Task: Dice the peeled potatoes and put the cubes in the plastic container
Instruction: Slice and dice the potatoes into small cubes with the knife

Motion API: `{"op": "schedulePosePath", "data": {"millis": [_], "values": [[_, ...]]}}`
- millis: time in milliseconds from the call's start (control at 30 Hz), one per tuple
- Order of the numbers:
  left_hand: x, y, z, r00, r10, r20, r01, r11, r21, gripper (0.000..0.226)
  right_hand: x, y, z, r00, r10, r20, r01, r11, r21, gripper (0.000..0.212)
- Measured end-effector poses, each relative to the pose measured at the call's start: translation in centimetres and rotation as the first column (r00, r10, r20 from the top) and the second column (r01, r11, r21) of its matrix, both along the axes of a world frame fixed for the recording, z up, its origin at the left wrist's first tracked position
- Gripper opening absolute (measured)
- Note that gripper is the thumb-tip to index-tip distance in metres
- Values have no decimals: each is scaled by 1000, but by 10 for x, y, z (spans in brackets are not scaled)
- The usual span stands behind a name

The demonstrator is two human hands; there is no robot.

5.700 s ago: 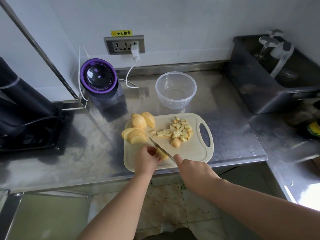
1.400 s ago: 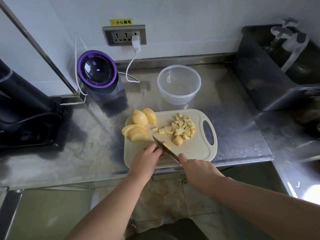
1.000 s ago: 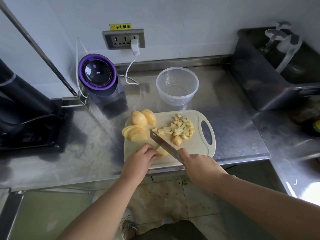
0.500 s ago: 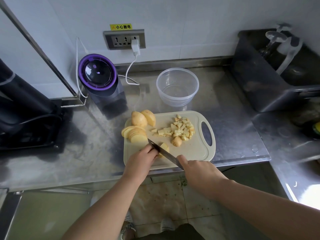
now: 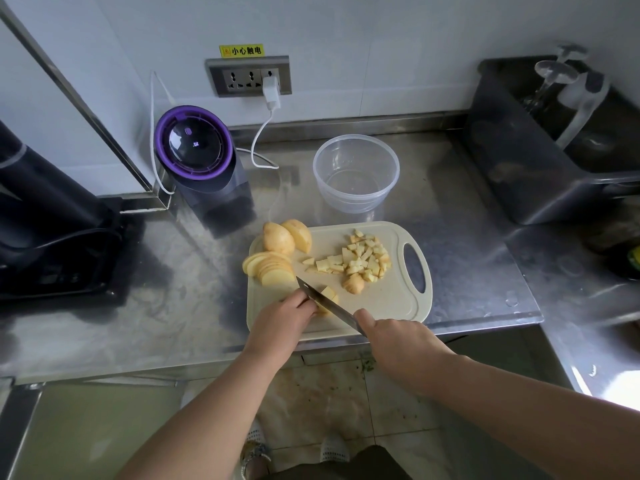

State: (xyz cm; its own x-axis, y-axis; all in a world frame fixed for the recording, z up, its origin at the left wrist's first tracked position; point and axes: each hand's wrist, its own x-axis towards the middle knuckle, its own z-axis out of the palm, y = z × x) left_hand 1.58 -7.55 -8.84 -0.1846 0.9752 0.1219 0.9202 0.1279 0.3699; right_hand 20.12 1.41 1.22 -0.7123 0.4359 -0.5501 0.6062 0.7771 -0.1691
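Left hand (image 5: 284, 315) pinned a potato piece (image 5: 328, 296) on the cutting board (image 5: 388, 299) (lower middle of frame), right hand (image 5: 398, 341) gripped the knife (image 5: 325, 306) slicing it.

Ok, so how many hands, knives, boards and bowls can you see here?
Hands: 2, left hand and right hand
Knives: 1, the knife
Boards: 1, the cutting board
Bowls: 1, the clear bowl
Total: 5
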Motion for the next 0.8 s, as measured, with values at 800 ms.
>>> {"op": "schedulePosePath", "data": {"millis": [800], "values": [[-6,-6,24,949,244,197,-259,965,51,3,26,18,3,999,29,-46,-27,999,42,30]]}}
